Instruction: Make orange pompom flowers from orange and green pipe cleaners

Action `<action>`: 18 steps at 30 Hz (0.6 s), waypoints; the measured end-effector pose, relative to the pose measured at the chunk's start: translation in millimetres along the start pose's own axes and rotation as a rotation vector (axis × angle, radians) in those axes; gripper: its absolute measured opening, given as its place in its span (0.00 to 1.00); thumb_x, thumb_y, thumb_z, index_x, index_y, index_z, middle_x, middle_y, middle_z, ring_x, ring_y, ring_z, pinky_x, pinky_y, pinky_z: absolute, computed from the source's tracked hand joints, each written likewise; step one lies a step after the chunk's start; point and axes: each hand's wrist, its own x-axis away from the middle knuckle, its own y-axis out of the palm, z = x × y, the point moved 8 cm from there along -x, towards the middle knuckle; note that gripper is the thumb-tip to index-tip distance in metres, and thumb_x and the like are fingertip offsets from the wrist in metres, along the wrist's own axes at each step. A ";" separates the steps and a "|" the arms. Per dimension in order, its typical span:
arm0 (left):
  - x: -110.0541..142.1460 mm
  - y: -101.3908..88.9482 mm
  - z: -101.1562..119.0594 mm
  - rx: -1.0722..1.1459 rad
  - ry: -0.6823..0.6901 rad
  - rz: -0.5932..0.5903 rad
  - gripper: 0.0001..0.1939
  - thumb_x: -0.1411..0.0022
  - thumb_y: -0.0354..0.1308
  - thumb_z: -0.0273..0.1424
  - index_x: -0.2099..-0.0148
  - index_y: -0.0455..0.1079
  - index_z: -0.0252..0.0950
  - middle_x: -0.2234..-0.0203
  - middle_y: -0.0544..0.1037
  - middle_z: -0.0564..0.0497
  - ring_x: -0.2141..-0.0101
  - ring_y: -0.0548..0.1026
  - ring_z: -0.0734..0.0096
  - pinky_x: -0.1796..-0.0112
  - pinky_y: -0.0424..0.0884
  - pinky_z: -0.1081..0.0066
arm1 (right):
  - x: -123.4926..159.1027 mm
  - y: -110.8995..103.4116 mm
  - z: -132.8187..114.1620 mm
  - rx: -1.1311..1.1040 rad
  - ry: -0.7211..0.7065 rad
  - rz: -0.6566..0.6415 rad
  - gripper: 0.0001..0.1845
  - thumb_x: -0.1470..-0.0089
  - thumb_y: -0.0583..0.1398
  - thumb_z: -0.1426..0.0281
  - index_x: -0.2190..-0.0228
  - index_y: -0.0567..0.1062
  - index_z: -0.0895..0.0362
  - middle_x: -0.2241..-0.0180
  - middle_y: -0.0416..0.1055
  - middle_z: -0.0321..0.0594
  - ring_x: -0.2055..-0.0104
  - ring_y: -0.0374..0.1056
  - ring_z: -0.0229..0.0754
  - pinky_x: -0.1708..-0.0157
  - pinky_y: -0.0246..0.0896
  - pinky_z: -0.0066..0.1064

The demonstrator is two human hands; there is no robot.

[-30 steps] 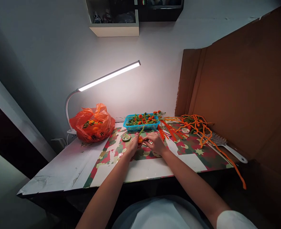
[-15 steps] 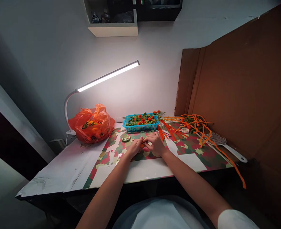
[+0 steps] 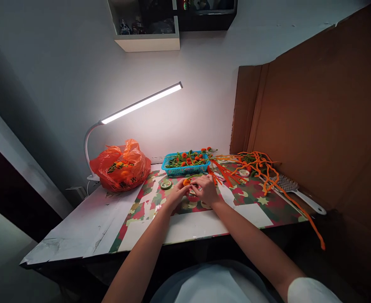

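My left hand (image 3: 177,194) pinches a small fuzzy orange flower (image 3: 186,182) just above the table. A green stem appears to run from the flower toward the right, behind my fingers. My right hand (image 3: 206,191) is closed against the flower's right side, its thumb and fingertips together there; the exact grip is partly hidden. Left of my hands lies a roll of green tape (image 3: 165,184). Behind them stands a blue plastic basket (image 3: 185,170) filled with similar orange flowers on green stems.
An orange plastic bag (image 3: 122,179) of flowers sits at the left, beneath a lit desk lamp (image 3: 141,103). Orange fuzzy strips (image 3: 228,171) and tangled cords (image 3: 261,162) lie right, near a wire brush (image 3: 286,184). A cardboard panel (image 3: 302,118) borders the right side.
The orange flower has turned up into view between my fingers, its head now facing away from me; before, it sat lower and mostly covered. Both hands stay close together.
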 end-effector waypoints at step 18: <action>4.7 4.4 8.6 -0.217 0.068 -0.081 0.23 0.49 0.61 0.42 0.54 0.70 0.33 0.72 0.76 0.51 0.76 0.71 0.72 0.73 0.67 0.73 | -3.8 -15.2 5.6 -0.025 0.038 0.065 0.09 0.47 0.59 0.71 0.62 0.75 0.53 0.59 0.73 0.39 0.55 0.63 0.45 0.55 0.46 0.38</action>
